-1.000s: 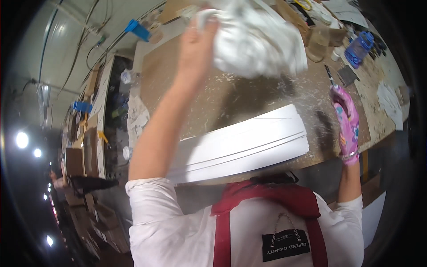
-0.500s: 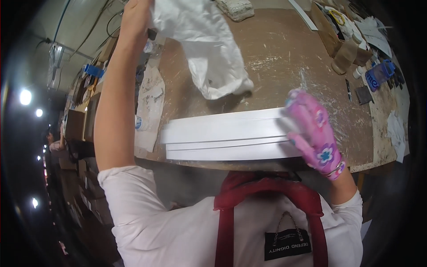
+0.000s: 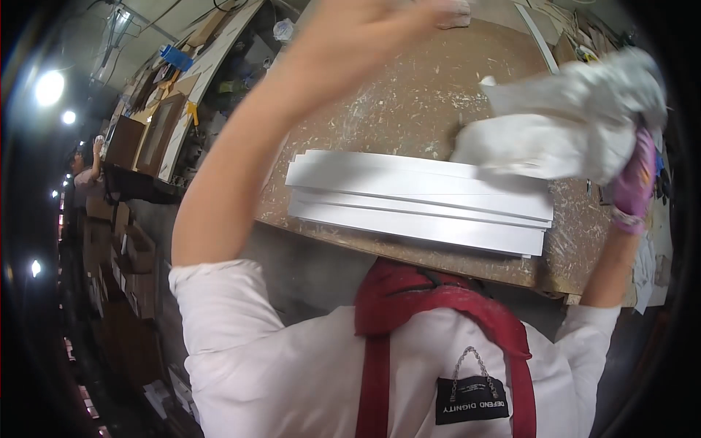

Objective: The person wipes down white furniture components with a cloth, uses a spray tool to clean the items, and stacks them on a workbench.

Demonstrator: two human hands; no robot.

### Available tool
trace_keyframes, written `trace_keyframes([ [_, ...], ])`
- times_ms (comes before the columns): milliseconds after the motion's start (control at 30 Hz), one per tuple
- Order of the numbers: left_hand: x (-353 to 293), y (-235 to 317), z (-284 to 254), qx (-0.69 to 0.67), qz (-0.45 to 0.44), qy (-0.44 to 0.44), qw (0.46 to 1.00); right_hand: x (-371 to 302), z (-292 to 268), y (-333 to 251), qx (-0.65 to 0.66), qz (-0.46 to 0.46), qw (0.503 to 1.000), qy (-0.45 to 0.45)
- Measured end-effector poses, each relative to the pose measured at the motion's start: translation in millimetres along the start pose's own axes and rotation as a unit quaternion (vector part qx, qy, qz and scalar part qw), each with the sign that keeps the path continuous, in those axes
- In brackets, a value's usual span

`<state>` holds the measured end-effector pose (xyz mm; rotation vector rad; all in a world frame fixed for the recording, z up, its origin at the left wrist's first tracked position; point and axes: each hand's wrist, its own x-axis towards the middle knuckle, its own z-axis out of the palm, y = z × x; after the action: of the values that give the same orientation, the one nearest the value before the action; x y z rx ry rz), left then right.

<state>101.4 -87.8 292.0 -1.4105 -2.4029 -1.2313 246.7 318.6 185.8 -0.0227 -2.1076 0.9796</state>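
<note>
Gripping white cloth (image 3: 544, 146) in right hand (image 3: 637, 174) near white strips (image 3: 423, 191), apparently mid-handling; cannot tell hold of left hand (image 3: 376, 22). Probably calls next for keeping strips undisturbed.

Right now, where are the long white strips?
In the head view's centre, the strips lie near the brown tabletop's front edge, below-left of the crumpled white bundle.

On the white shirt (image 3: 292, 372), nearer the body than the left hand (image 3: 365, 33) and right hand (image 3: 637, 171), a black patch (image 3: 471, 413) bears pale, upside-down lettering (image 3: 478, 404).
</note>
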Motion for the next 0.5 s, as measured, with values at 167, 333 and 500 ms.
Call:
trace_keyframes([
  [167,-145.5,-84.4,-57.0,-0.158,-0.384,0.141,0.899,-43.6,-164.6,127.8,-0.191,-0.07,0.978,-0.044],
  [333,-236.5,-130.7,10.4,-0.354,-0.463,0.174,0.793,-130.9,-175.4,219.9,-0.131,0.18,0.962,-0.159],
  [500,-222.0,-118.0,34.2,-0.449,-0.459,0.159,0.75,-177.0,-89.2,172.1,-0.254,0.213,0.864,-0.38],
])
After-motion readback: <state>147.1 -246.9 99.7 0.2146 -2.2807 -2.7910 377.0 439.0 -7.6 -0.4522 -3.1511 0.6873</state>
